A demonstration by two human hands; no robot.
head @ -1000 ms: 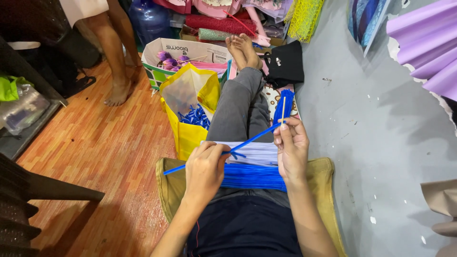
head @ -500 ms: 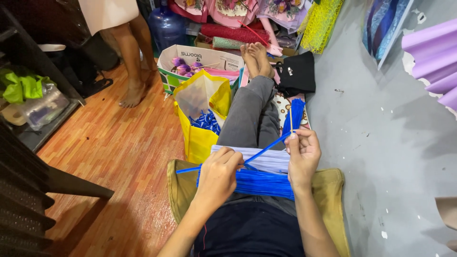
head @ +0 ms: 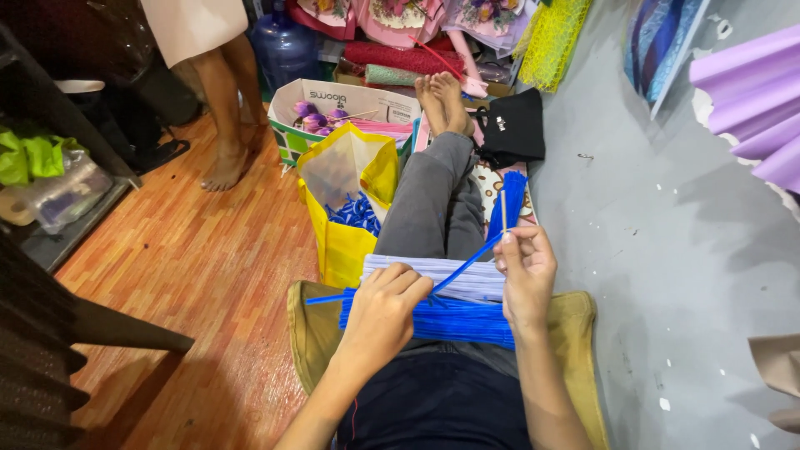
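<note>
Left hand (head: 385, 310) closed on a blue stem (head: 460, 268) running diagonally up to the right hand (head: 523, 271), which pinches its top end plus a thin stick (head: 502, 208). Both over the lap, on blue (head: 454, 321) and white bundles (head: 467, 279). Yellow bag (head: 346, 242) beside the left knee on the wood floor (head: 192, 275).

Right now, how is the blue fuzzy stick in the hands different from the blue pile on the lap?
The blue fuzzy stick is single and lifted, slanting between the left hand and the right hand. The blue pile is many sticks lying flat across the lap, side by side. Both are the same bright blue and look thin and long.
</note>
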